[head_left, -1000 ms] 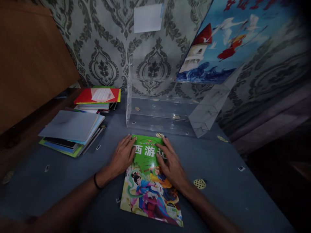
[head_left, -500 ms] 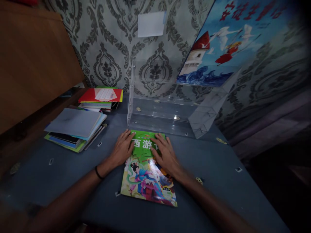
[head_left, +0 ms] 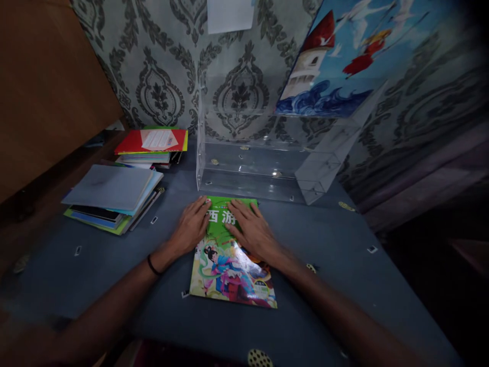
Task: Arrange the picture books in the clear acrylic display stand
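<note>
A green picture book (head_left: 229, 278) lies flat on the dark blue-grey table, its cover showing white Chinese characters and a figure in blue and pink. On the upper left edge of the cover rests my left hand (head_left: 191, 224), fingers stretched out and a dark band at the wrist. My right hand (head_left: 254, 229) lies flat across the upper right of the cover, fingers extended and thumb apart. It hides the right end of the title. Neither hand grips the book.
Behind the book stands a clear acrylic rack (head_left: 248, 176), with a blue picture book (head_left: 328, 76) on its top right. To the left are a pile of books with a grey top (head_left: 110, 188) and a pile with a red top (head_left: 151, 141). A brown wooden panel (head_left: 49, 86) rises at far left.
My right hand has slid left over the cover and now hides more of the title. The left hand keeps its place on the book. The camera view has tipped slightly downward.
</note>
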Demonstrator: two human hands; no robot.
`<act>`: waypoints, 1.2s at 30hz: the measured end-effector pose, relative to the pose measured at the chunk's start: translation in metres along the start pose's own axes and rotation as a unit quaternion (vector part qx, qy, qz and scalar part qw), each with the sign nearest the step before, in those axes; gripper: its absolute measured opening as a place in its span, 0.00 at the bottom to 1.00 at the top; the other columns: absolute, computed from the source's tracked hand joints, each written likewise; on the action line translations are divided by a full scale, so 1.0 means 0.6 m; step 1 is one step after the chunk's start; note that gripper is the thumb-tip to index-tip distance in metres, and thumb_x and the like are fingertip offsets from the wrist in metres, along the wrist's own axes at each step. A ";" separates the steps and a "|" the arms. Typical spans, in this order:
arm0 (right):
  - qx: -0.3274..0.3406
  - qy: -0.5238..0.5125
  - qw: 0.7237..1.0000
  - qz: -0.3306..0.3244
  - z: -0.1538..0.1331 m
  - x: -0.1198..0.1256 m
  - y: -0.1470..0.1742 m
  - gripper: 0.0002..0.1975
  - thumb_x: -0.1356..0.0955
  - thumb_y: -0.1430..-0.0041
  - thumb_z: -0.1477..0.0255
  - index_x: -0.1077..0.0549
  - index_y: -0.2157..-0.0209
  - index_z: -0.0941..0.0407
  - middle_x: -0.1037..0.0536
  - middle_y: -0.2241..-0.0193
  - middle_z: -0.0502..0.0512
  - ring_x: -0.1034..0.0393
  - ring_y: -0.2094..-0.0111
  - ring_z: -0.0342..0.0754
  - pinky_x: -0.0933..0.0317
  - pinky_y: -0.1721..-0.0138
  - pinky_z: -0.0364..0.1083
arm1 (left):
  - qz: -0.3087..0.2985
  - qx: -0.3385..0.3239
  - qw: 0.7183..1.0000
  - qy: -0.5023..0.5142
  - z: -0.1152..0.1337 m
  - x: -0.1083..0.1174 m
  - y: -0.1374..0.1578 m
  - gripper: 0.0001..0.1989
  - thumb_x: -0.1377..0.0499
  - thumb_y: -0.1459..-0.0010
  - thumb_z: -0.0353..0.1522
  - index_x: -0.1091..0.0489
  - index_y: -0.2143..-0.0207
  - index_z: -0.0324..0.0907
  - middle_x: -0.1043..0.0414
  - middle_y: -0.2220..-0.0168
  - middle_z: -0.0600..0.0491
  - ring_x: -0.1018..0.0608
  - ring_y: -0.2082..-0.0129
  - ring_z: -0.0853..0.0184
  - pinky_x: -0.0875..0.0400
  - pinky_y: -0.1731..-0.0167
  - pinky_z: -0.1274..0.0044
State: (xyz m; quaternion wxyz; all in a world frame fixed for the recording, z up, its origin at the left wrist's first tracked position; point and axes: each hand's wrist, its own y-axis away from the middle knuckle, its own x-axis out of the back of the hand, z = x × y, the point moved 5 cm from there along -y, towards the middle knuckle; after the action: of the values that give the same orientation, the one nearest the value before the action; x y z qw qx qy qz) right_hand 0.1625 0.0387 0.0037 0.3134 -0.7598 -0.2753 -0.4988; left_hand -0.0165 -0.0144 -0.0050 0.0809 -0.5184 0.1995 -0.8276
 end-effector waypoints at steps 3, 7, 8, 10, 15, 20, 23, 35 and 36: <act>-0.050 -0.025 0.998 0.031 0.039 0.008 0.023 0.28 0.43 0.28 0.60 0.36 0.34 0.59 0.38 0.32 0.66 0.48 0.30 0.58 0.50 0.32 0.65 | -0.010 -0.006 1.000 -0.012 0.001 0.005 -0.002 0.21 0.52 0.30 0.32 0.33 0.39 0.39 0.34 0.35 0.41 0.33 0.33 0.55 0.35 0.36 0.57; -0.063 -0.068 0.994 0.063 0.067 0.008 0.041 0.27 0.43 0.28 0.61 0.34 0.35 0.58 0.37 0.32 0.66 0.48 0.30 0.58 0.50 0.32 0.66 | -0.044 -0.055 0.997 -0.034 0.031 0.018 0.002 0.19 0.51 0.30 0.31 0.29 0.42 0.42 0.30 0.38 0.42 0.35 0.32 0.53 0.37 0.36 0.54; -0.061 -0.075 0.993 0.068 0.070 0.006 0.042 0.27 0.43 0.28 0.61 0.34 0.36 0.58 0.37 0.32 0.65 0.47 0.30 0.58 0.50 0.32 0.65 | -0.062 -0.086 0.994 -0.031 0.046 0.020 0.005 0.18 0.50 0.30 0.31 0.29 0.42 0.43 0.30 0.38 0.43 0.35 0.32 0.53 0.37 0.36 0.53; -0.058 -0.084 0.992 0.074 0.071 0.004 0.042 0.26 0.42 0.29 0.62 0.33 0.36 0.56 0.37 0.32 0.64 0.47 0.30 0.57 0.51 0.32 0.65 | -0.102 -0.148 0.984 -0.017 0.075 0.022 0.014 0.18 0.50 0.29 0.32 0.29 0.42 0.45 0.31 0.37 0.45 0.35 0.32 0.55 0.39 0.35 0.54; -0.064 -0.098 0.991 0.072 0.069 0.005 0.038 0.25 0.41 0.29 0.64 0.33 0.36 0.55 0.37 0.32 0.61 0.48 0.29 0.56 0.51 0.32 0.65 | -0.147 -0.168 0.975 -0.010 0.115 0.023 0.023 0.17 0.49 0.29 0.33 0.29 0.42 0.44 0.32 0.36 0.44 0.32 0.34 0.57 0.40 0.34 0.54; -0.076 -0.097 0.991 0.056 0.066 0.008 0.036 0.25 0.41 0.30 0.66 0.34 0.36 0.62 0.38 0.32 0.66 0.49 0.29 0.57 0.53 0.31 0.63 | -0.208 -0.225 0.952 0.004 0.156 0.014 0.035 0.19 0.50 0.28 0.35 0.33 0.38 0.46 0.35 0.34 0.47 0.36 0.31 0.59 0.44 0.32 0.55; -0.075 -0.093 0.991 0.056 0.066 0.007 0.034 0.25 0.40 0.30 0.66 0.34 0.36 0.62 0.38 0.32 0.66 0.50 0.29 0.57 0.53 0.31 0.63 | -0.224 -0.241 0.944 -0.005 0.172 0.010 0.042 0.20 0.53 0.27 0.35 0.33 0.38 0.44 0.36 0.33 0.48 0.38 0.30 0.61 0.43 0.32 0.57; -0.066 -0.086 0.992 0.062 0.064 0.011 0.036 0.24 0.40 0.29 0.67 0.35 0.36 0.58 0.40 0.31 0.61 0.51 0.28 0.56 0.53 0.31 0.64 | -0.268 -0.286 0.920 0.018 0.205 0.007 0.060 0.22 0.47 0.29 0.41 0.36 0.35 0.54 0.40 0.31 0.50 0.41 0.29 0.55 0.50 0.31 0.52; -0.065 -0.086 0.992 0.062 0.064 0.011 0.036 0.24 0.40 0.29 0.67 0.35 0.36 0.57 0.40 0.31 0.61 0.52 0.28 0.56 0.53 0.31 0.64 | -0.270 -0.286 0.919 0.019 0.206 0.008 0.061 0.22 0.46 0.30 0.41 0.35 0.36 0.55 0.40 0.31 0.50 0.41 0.29 0.54 0.51 0.31 0.51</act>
State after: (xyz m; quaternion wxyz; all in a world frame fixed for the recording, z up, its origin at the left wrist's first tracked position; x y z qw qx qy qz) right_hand 0.2028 0.0542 -0.0061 0.2687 -0.8343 -0.2203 -0.4280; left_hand 0.0890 -0.0800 0.0311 -0.3013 -0.5376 0.2812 -0.7356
